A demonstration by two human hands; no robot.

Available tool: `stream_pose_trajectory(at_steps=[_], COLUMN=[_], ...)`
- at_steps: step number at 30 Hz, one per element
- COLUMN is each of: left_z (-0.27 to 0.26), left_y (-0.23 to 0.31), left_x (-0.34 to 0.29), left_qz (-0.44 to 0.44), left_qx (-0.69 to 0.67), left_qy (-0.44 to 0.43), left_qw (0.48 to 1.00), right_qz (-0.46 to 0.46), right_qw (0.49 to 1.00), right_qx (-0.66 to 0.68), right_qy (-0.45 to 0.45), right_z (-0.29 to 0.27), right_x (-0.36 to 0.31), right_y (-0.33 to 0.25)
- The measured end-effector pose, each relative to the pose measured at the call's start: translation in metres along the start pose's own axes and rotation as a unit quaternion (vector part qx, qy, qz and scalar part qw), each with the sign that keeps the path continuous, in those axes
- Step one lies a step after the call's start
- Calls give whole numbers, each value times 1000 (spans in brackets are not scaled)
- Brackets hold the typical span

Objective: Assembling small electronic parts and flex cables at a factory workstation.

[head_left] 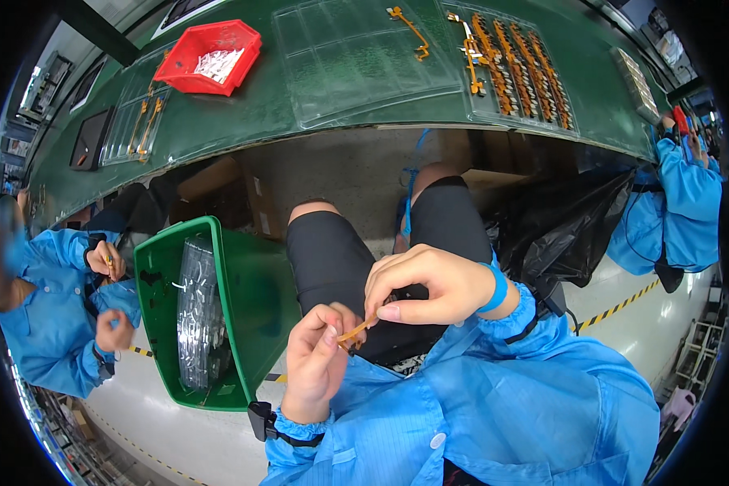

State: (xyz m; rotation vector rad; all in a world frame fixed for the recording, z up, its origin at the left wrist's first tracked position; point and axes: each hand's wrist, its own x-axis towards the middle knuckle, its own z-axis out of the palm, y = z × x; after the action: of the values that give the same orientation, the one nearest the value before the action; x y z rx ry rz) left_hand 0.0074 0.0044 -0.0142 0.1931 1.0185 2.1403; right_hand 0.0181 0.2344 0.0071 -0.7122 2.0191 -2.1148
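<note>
Above my lap, my left hand [320, 352] and my right hand [421, 285] pinch a narrow orange flex cable [355, 332] between them. The left thumb and fingers grip its lower end, where a small dark part shows. My right thumb and forefinger close on the upper end. On the green bench ahead, a clear tray [520, 69] holds rows of similar orange flex cables. One loose flex cable [413, 36] lies on an otherwise bare clear plastic tray [332, 61] beside it.
A red bin [188, 49] with small white pieces sits on the bench [259, 121]. Left of my legs stands a green bin [259, 316] holding stacked clear trays [198, 316]. Co-workers in blue sit at left [49, 316] and right [664, 211]. A black bag [555, 231] hangs at right.
</note>
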Motion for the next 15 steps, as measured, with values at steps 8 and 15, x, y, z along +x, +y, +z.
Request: stream_pose_trajectory(at_steps=[8, 15], left_z=[6, 15], left_y=[-4, 7], left_x=[4, 11], left_qz=[6, 78], left_qx=[-38, 210], left_qy=[41, 121], left_qw=[998, 967], right_qz=[29, 10], right_qw=[999, 956], right_qx=[-12, -269], right_qy=[21, 114], right_z=[-14, -14], right_x=[-12, -6], right_y=[-1, 4])
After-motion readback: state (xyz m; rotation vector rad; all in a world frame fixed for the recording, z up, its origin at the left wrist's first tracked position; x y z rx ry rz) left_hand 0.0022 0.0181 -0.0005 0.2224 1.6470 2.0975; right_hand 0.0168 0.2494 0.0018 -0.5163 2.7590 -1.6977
